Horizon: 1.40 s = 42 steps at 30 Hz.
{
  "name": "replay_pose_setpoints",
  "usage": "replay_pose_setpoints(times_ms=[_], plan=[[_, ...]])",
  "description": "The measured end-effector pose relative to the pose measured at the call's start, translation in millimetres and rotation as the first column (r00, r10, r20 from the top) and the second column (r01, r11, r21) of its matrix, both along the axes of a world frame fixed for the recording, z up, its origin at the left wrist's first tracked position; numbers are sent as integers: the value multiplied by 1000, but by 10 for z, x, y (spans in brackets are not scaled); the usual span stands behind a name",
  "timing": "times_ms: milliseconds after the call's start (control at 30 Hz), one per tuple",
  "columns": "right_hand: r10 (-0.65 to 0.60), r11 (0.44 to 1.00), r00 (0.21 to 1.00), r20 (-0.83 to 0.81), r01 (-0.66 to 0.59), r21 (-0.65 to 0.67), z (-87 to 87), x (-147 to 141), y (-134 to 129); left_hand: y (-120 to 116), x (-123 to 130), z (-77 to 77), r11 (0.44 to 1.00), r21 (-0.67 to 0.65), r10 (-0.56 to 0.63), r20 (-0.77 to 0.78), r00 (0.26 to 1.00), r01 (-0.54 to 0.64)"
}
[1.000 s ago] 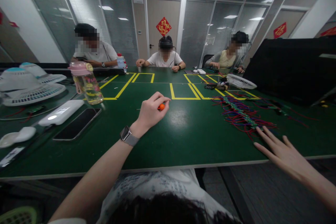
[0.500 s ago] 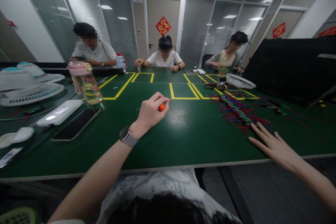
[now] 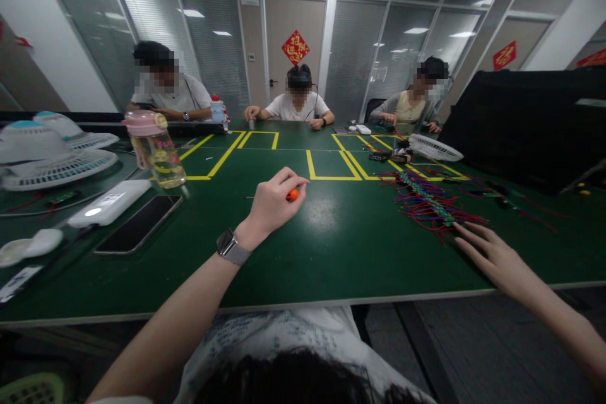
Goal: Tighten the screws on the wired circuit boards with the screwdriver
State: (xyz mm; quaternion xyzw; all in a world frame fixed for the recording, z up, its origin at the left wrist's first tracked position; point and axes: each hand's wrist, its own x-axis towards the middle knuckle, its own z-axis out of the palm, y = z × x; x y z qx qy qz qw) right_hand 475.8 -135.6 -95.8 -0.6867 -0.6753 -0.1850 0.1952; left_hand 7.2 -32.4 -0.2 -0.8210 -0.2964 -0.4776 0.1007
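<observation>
My left hand point(image 3: 277, 202) is closed around a small screwdriver with an orange handle point(image 3: 292, 195), above the middle of the green table. Most of the tool is hidden in the fist; a thin shaft pokes out on the left. At the right, my right hand point(image 3: 495, 255) is open, its fingers stretched toward the near end of a row of small green circuit boards point(image 3: 428, 199) with many red and blue wires. The fingertips are at the last board; whether they touch it I cannot tell.
Left on the green table point(image 3: 293, 265) are a phone point(image 3: 139, 225), a white power bank point(image 3: 111, 202), a pink-lidded bottle point(image 3: 158, 151) and white fans point(image 3: 61, 167). A black monitor point(image 3: 525, 129) stands right. Yellow tape marks the tabletop. Three people sit across.
My right hand's fingers have drawn closer together and shifted slightly at the near end of the board row. My left hand stays in place with the screwdriver.
</observation>
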Motion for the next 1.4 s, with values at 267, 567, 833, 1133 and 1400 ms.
replay_pose_setpoints(times_ms=[267,567,833,1133,1400], plan=[[-72,997,992,-105,68,-44,-62,178,86,-10,2,0,1000,3,12,-7,1000,-12],[5,1000,994,-105,-3,18,8,88,37,-12,4,-5,1000,8,13,-15,1000,-13],[-73,986,984,-160,96,140,120,89,48,-17,3,4,1000,13,9,-25,1000,-9],[91,981,982,-166,-117,-156,391,26,942,3,6,-21,999,37,15,-26,1000,-14],[26,938,995,-93,-57,-342,172,134,1301,-9,2,-32,1000,30,6,-37,999,-5]])
